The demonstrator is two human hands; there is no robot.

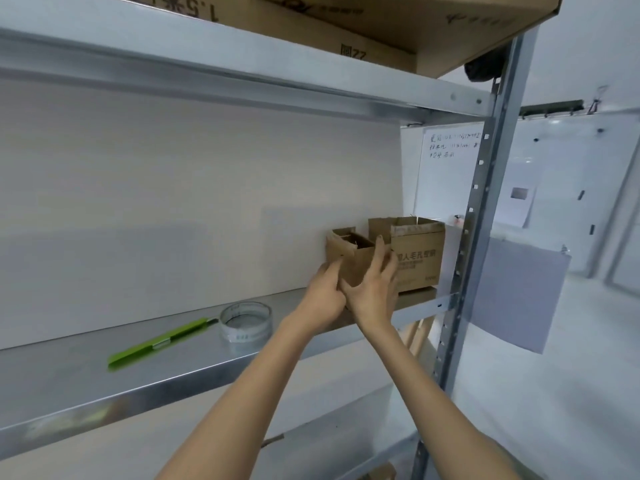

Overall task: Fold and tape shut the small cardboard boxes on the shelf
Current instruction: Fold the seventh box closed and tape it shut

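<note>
Reaching to the far right of the metal shelf (104, 375), you have both hands on the small box (355, 259). It stands upright with its top flaps raised and unsealed, just left of a printed box (417, 259) whose top is also open.

Your left hand (323, 294) grips the small box low at its near left corner, with the thumb on the near face and the other fingers out of sight round the side. Your right hand (374, 289) is spread, its fingers straight and pressed against the right wall, one fingertip reaching almost to the rim. It clasps nothing on its own.

Expect the small box to weigh very little; it is probably empty, though you cannot see inside from here. The card looks thin, so it should be stiff along edges and corners but easy to dent mid-wall. Take it by the lower corners with a gentle squeeze.

The flaps will likely spring back along their creases, so one hand must pin them down while you tape. Matte card should not slip in your fingers, but it may skate on the smooth metal when you push down.

The tape roll (246, 322) and green knife (162, 341) lie well to the left, nearer the front edge.
</note>
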